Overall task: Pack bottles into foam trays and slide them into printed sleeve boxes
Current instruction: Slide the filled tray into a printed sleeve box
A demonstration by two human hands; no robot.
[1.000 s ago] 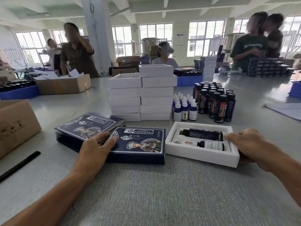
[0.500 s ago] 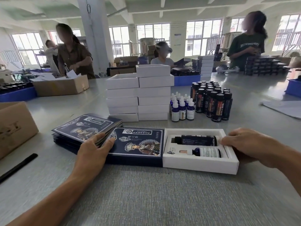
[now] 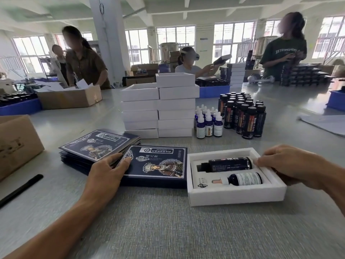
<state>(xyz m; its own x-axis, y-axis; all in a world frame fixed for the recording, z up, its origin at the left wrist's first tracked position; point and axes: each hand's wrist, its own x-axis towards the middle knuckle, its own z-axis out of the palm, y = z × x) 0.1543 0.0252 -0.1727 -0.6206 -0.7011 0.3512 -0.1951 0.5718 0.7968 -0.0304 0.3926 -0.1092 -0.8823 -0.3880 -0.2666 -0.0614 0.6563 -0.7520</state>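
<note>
- Head view: a white foam tray (image 3: 236,195) lies on the grey table (image 3: 168,227), its left end touching the open mouth of the printed sleeve box (image 3: 155,166).
- In the tray's cut-outs lie a dark bottle (image 3: 230,164) and a dropper bottle (image 3: 242,178), both on their sides.
- The right hand (image 3: 291,165) grips the tray's right end, fingertips curled over the rim by the dark bottle.
- The left hand (image 3: 107,171) presses flat on the sleeve box, fingers straight, steadying its left end.
- Judgement: the foam is light and easily dented, the sleeve thin card that can buckle; push from the tray's end wall, keeping it level and square to the mouth.
</note>
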